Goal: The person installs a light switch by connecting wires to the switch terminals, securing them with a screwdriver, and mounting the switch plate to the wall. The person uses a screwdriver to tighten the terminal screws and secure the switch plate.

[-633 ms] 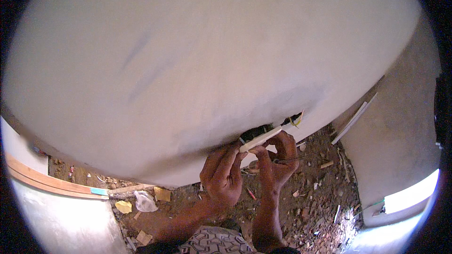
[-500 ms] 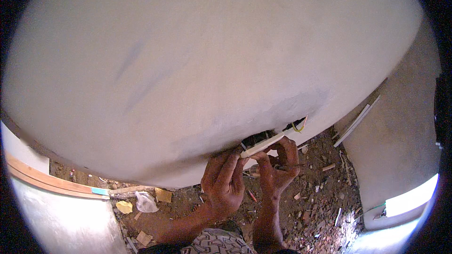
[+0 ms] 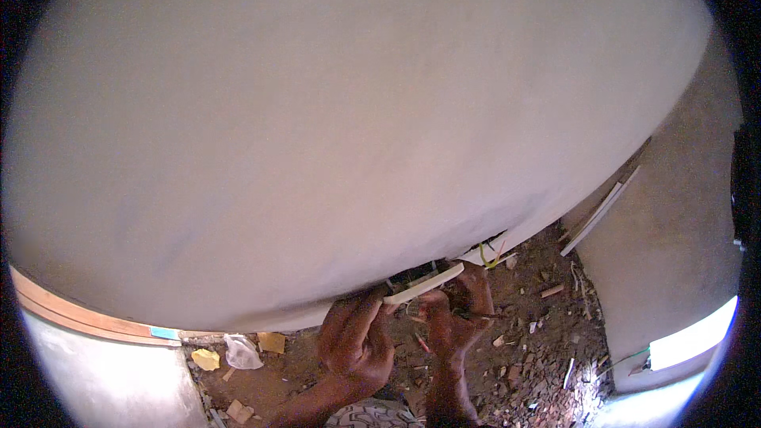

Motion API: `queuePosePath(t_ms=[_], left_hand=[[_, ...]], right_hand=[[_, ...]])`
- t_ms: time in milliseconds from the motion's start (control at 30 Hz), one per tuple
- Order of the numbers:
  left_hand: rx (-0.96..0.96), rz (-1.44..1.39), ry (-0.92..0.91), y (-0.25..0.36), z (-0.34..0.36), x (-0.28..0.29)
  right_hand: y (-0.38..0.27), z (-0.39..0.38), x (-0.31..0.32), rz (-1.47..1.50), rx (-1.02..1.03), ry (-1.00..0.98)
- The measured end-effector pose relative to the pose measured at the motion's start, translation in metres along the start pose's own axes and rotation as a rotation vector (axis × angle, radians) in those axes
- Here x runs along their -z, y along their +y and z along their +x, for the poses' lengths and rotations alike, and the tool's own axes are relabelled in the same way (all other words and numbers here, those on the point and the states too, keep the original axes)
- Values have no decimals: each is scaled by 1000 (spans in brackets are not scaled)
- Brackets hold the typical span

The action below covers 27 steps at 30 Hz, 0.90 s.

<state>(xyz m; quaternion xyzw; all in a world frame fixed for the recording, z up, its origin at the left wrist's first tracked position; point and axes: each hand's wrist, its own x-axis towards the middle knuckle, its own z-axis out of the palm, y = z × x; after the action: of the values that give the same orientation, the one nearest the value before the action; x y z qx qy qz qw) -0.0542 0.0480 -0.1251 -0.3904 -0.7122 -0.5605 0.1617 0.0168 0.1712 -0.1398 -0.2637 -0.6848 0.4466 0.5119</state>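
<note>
A narrow white plate [image 3: 424,284], seen nearly edge-on, stands a little out from the pale wall [image 3: 372,111], in front of a dark opening [image 3: 412,273]. The closed fingers of my left hand [image 3: 357,337] grip its left end. My right hand [image 3: 458,313] is closed at the plate's right part, its fingertips partly hidden behind and below it. From the right hand sticks a thin dark pointed thing [image 3: 485,316] that I cannot make out. Just right of the plate, yellow-green and orange wires [image 3: 490,256] poke out of a second opening.
Rubble and broken chips cover the earth floor [image 3: 515,364]. Yellow scraps [image 3: 205,359] and a crumpled clear plastic bag [image 3: 242,352] lie at left, near a wooden board [image 3: 87,315]. White strips [image 3: 601,210] lean by the right wall [image 3: 658,246].
The wall, openings and plate now appear lower in the view, and the plate sits slightly further left. Both hands have stayed with it. The right fingers have shifted lower behind the plate.
</note>
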Motion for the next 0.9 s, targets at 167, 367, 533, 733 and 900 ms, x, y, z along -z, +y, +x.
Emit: queuePosePath(t_ms=[167,367,533,733,900], left_hand=[[-23,-70,7,-2,4,3],[-68,-47,128,-12,-4,-8],[-114,-75,196,-15,-7,-14],[-75,-34,141,-7,-2,-9],[4,-89,90,3,1,-4]], right_hand=[[-2,4,4,92,-160,51],[-11,10,2,267,-180,49],[-13,14,6,256,-81,5],[-22,18,5,295,-285,16],[4,17,11,14,143,-32]])
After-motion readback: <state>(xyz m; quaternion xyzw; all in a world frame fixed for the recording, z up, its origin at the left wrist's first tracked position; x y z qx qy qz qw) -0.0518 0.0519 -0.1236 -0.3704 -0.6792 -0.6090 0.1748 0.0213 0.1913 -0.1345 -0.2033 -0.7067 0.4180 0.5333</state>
